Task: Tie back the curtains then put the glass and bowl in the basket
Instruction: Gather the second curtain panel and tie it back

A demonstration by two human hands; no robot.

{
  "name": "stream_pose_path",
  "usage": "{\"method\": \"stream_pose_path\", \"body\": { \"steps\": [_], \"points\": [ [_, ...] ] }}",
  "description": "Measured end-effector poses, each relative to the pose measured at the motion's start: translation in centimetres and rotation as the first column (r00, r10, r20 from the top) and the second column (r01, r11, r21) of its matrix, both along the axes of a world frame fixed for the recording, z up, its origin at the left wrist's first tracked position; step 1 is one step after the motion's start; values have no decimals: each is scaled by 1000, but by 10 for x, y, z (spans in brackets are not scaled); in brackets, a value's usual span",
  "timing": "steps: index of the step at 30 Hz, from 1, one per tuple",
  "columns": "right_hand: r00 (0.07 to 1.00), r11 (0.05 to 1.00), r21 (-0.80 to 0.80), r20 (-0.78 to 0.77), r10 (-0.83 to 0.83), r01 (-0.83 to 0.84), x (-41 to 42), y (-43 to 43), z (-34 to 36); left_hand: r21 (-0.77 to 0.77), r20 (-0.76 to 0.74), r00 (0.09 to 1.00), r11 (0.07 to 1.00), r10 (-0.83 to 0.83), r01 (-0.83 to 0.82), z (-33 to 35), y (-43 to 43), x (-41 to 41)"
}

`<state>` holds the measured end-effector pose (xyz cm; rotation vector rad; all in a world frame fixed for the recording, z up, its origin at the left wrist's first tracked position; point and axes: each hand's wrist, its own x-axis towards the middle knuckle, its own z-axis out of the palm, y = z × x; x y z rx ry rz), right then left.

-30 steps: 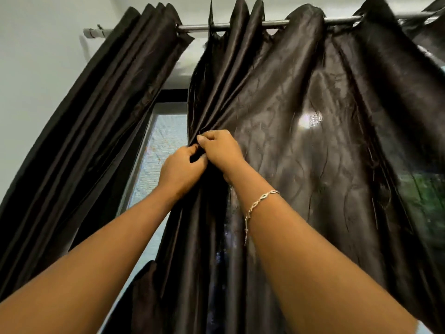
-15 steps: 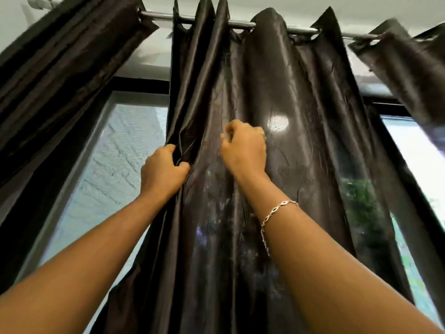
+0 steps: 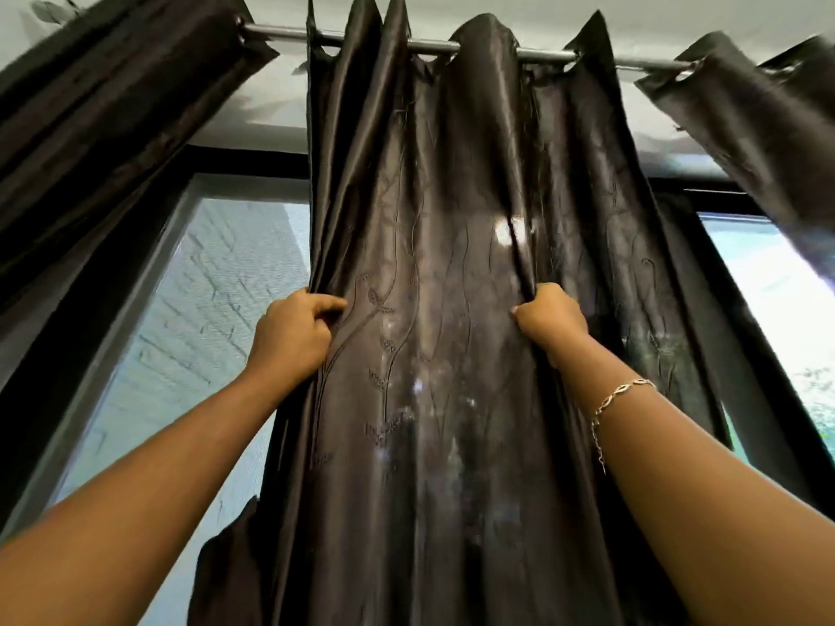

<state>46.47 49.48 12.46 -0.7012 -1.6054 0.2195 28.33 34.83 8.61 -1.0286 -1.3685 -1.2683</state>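
A dark brown shiny curtain panel (image 3: 443,246) hangs from a metal rod (image 3: 433,46) in front of me. My left hand (image 3: 291,336) grips the panel's left edge, fingers curled round the fabric. Further right, my right hand (image 3: 549,320) grips a fold of the same panel; a silver bracelet is on that wrist. The cloth between the two hands is spread flat. The glass, bowl and basket are out of sight.
A second dark curtain (image 3: 104,142) hangs bunched at the left and a third (image 3: 759,119) at the upper right. Behind is a black-framed window (image 3: 217,282) showing a pale brick wall, with greenery outside at the right.
My hands were together on one fold; they have moved apart, the right hand sliding right, spreading the panel. The view has shifted to the right.
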Motion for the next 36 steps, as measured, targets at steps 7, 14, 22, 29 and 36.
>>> {"method": "stream_pose_path", "body": {
  "steps": [7, 14, 22, 29, 36],
  "points": [
    [965, 928, 308, 86, -248, 211, -39, -44, -9, 44, 104, 990, 995, -97, 93, 2, -6, -13],
    [982, 912, 409, 162, -94, 20, -101, -115, 1, 65, 137, 987, 995, -87, 79, 8, -37, -37],
    [906, 883, 274, 299, 299, -381, -168, -193, 10, 22, 135, 981, 990, -138, 136, 18, -86, -59],
    [795, 800, 127, 285, 536, -586, -173, -201, 27, -119, 176, 931, 932, -319, 342, 6, -101, -48],
    [859, 839, 228, 279, 430, -494, -151, -164, 25, -68, 136, 944, 948, -300, 311, 5, -68, -44]
  ]
}}
